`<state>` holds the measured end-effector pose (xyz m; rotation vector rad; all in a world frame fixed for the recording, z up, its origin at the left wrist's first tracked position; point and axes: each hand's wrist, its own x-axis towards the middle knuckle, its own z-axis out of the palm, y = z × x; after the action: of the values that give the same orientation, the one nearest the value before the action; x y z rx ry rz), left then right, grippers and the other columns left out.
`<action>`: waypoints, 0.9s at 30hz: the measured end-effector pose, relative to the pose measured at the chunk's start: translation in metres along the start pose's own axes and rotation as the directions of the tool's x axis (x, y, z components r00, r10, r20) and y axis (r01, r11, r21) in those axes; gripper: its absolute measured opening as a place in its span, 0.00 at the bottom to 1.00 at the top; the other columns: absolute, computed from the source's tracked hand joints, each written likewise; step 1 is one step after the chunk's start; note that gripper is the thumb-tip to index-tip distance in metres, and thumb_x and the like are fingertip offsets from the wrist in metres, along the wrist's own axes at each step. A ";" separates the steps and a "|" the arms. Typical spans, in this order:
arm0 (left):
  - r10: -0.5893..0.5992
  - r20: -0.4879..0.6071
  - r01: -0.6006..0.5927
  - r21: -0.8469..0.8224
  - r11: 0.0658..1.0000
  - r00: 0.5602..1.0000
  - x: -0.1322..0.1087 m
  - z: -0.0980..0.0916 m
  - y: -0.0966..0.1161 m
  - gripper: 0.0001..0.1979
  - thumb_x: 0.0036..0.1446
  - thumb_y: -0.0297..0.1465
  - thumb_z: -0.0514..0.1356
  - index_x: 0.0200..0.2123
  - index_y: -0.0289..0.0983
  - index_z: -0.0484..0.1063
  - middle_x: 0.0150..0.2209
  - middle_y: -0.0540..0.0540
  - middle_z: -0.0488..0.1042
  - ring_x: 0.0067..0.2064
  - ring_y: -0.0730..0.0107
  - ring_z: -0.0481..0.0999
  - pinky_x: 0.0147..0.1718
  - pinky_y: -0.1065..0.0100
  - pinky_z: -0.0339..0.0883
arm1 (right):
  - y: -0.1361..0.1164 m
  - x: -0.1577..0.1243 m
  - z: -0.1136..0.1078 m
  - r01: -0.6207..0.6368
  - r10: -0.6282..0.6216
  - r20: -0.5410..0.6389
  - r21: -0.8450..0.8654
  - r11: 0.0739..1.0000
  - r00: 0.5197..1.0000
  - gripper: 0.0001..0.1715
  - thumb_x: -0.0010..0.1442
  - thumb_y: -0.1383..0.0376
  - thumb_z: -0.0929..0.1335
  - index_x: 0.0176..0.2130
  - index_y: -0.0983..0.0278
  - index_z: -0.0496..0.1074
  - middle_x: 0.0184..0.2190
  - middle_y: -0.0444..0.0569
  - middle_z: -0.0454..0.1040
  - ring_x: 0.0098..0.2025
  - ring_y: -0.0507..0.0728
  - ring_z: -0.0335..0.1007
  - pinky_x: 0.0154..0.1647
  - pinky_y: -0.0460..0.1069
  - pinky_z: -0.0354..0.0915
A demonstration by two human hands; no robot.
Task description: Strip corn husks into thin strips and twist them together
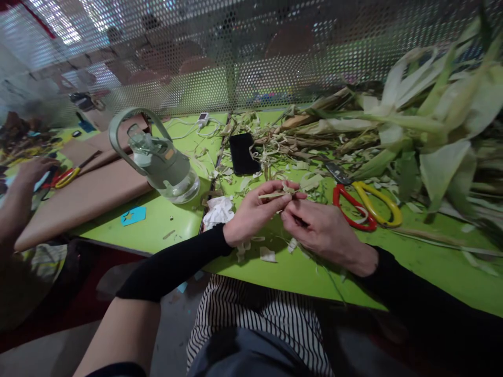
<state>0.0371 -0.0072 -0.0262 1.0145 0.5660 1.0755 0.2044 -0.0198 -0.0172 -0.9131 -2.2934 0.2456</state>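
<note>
My left hand (253, 209) is closed in a pinch on a pale corn husk strip (271, 196), whose folded end shows at the fingertips. Pressed up against those fingertips is my right hand (324, 228), its thumb and fingers curled together on the same husk piece; the exact grip is hidden by the fingers. Both hands are just above the green table (236, 264). Right of them lie scissors (363, 204) with one red and one yellow handle. Husk scraps (268, 255) are scattered below and around the hands.
A large heap of corn husks (444, 125) fills the right side. Behind my hands lies a black phone (244, 153). To the left are a green water bottle (167, 170), crumpled tissue (218, 211), a blue tag (133, 216) and brown sheets (90, 196). Another person's hand (33, 173) is at far left.
</note>
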 end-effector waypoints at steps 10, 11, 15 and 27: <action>-0.186 0.033 0.185 0.014 0.983 0.982 0.009 -0.017 0.011 0.20 0.53 0.35 0.72 0.46 0.33 0.74 0.41 0.40 0.84 0.39 0.68 0.83 0.47 0.62 0.73 | 0.014 0.010 -0.025 -0.129 0.083 -0.250 -0.174 0.976 0.965 0.13 0.71 0.55 0.63 0.40 0.58 0.73 0.41 0.57 0.78 0.46 0.67 0.72 0.47 0.60 0.63; -0.183 0.038 0.182 0.026 0.983 0.982 0.009 -0.017 0.012 0.22 0.52 0.37 0.73 0.46 0.33 0.74 0.40 0.41 0.84 0.39 0.68 0.83 0.48 0.61 0.73 | 0.016 0.011 -0.026 -0.137 0.105 -0.181 -0.169 0.976 0.978 0.16 0.72 0.53 0.62 0.39 0.58 0.72 0.39 0.56 0.79 0.44 0.66 0.73 0.45 0.60 0.63; -0.172 0.068 0.164 0.108 0.981 0.983 0.008 -0.014 0.017 0.28 0.46 0.45 0.76 0.41 0.34 0.72 0.34 0.47 0.82 0.38 0.67 0.83 0.47 0.60 0.73 | 0.016 0.011 -0.025 -0.187 0.187 -0.021 -0.036 0.982 0.982 0.23 0.73 0.50 0.60 0.31 0.58 0.67 0.27 0.48 0.72 0.29 0.58 0.66 0.32 0.54 0.58; 0.032 0.124 -0.069 0.307 0.949 0.992 -0.007 0.002 0.008 0.27 0.51 0.53 0.70 0.32 0.34 0.72 0.27 0.50 0.75 0.27 0.77 0.75 0.26 0.73 0.66 | -0.006 0.006 -0.033 -0.357 0.353 0.092 0.432 0.828 0.931 0.28 0.67 0.49 0.66 0.21 0.60 0.63 0.19 0.41 0.61 0.22 0.51 0.57 0.24 0.50 0.56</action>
<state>0.0319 -0.0138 -0.0192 1.3664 0.6283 0.9817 0.2190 -0.0222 0.0139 -1.0821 -1.9299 0.8972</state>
